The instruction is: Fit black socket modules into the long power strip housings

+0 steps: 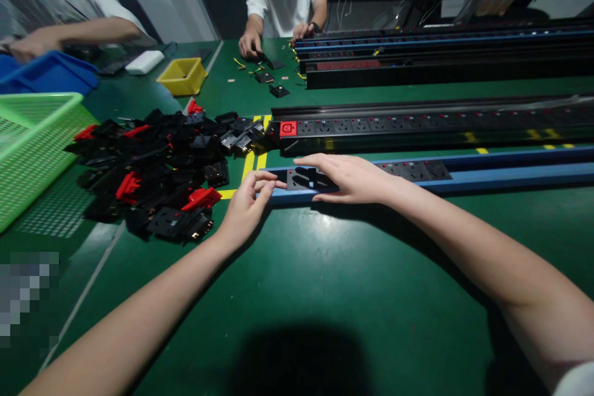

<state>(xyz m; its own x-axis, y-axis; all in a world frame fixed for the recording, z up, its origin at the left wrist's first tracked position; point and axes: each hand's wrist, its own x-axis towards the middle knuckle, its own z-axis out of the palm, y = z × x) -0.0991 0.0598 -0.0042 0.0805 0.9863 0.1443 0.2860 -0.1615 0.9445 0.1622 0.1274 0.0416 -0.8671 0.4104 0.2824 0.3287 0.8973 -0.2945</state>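
A long blue channel rail [492, 182] lies across the green table in front of me, with black socket modules [414, 170] set in its trough. My left hand [245, 207] is at the rail's left end, fingers curled and thumb close to the fingertips; what they may hold is hidden. Just right of those fingertips sits a black socket module [297, 179] in the trough. My right hand [359, 179] reaches over the rail from the right, fingers stretched out along the far side and thumb apart on the near side, above the dark modules.
A heap of black and red socket modules [162, 167] lies left, beside a green basket [41, 148]. Behind my rail runs a black rail [394, 127] fitted with sockets; more rails [440, 71] lie beyond. A yellow bin [183, 77] and blue bin [55, 74] stand near two co-workers.
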